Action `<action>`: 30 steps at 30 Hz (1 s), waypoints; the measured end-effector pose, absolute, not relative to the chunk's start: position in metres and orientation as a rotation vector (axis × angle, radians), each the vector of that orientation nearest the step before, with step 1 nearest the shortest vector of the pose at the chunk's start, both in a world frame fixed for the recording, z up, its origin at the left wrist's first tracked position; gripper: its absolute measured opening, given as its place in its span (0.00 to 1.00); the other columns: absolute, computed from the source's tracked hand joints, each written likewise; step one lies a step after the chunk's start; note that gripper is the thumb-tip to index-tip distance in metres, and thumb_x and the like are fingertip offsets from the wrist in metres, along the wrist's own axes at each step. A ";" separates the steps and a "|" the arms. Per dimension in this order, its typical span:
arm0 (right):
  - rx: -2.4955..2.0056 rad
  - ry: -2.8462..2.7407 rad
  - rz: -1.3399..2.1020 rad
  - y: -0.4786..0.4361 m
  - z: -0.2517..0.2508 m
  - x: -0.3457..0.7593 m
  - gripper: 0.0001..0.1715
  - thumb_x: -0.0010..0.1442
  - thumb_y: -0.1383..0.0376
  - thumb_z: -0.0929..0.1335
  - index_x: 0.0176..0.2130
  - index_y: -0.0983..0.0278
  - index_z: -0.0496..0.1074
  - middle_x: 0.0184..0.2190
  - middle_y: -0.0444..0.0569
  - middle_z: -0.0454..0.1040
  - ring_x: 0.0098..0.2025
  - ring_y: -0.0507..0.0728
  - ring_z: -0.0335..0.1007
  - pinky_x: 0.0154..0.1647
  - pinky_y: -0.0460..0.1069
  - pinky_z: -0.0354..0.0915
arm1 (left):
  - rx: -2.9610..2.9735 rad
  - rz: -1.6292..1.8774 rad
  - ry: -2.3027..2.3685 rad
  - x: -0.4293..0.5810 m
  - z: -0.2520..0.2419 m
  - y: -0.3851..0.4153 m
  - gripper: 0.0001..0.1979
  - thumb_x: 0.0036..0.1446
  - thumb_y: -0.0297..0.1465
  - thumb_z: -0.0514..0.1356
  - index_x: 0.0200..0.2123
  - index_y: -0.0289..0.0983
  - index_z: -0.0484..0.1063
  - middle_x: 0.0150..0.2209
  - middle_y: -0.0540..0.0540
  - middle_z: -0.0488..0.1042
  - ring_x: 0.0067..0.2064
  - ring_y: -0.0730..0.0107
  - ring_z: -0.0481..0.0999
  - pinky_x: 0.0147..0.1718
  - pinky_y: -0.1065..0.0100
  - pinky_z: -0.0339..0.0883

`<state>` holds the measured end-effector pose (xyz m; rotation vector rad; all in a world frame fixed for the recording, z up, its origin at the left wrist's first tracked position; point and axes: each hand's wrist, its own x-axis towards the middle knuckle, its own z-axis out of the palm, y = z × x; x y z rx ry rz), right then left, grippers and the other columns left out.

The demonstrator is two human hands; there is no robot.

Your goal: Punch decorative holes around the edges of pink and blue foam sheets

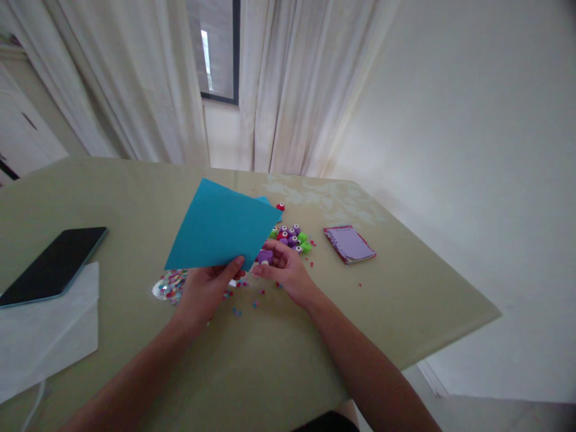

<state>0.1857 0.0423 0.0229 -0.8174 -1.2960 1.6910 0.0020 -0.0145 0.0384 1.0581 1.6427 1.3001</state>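
Note:
A sheet of blue paper is raised above the table, tilted toward me. My left hand pinches its lower edge, with the thumb on the front. In my right hand is a small purple craft punch, held by the fingers and thumb at the paper's lower right corner. Whether the paper sits inside the punch's slot, I cannot tell. Behind that hand lies a cluster of purple, green and red craft punches, partly covered by the sheet. Tiny coloured paper bits are scattered below my hands.
To the left, a pile of colourful confetti lies partly behind my left hand. A black tablet rests over a white sheet at far left. On the right is a lilac notepad. One red punch lies farther back.

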 end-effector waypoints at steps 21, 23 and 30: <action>-0.827 -1.305 1.761 0.040 0.025 0.188 0.26 0.46 0.54 0.86 0.39 0.61 0.81 0.34 0.43 0.79 0.36 0.55 0.76 0.43 0.51 0.71 | 1.223 1.359 1.639 0.000 0.028 -0.014 0.15 0.50 0.49 0.69 0.28 0.43 0.82 0.30 0.42 0.85 0.34 0.48 0.84 0.39 0.57 0.77; -0.823 -1.301 1.742 0.041 0.025 0.188 0.25 0.46 0.53 0.85 0.39 0.61 0.81 0.33 0.43 0.79 0.35 0.54 0.74 0.42 0.50 0.70 | 1.286 1.345 1.712 -0.002 0.027 -0.015 0.15 0.49 0.49 0.69 0.27 0.44 0.82 0.31 0.42 0.85 0.37 0.46 0.84 0.42 0.56 0.76; -0.825 -1.301 1.669 0.043 0.026 0.187 0.24 0.44 0.52 0.86 0.34 0.60 0.79 0.32 0.42 0.78 0.35 0.55 0.73 0.41 0.50 0.71 | 1.256 1.308 1.738 0.000 0.033 -0.015 0.15 0.45 0.48 0.71 0.26 0.44 0.82 0.28 0.42 0.83 0.35 0.45 0.83 0.37 0.56 0.76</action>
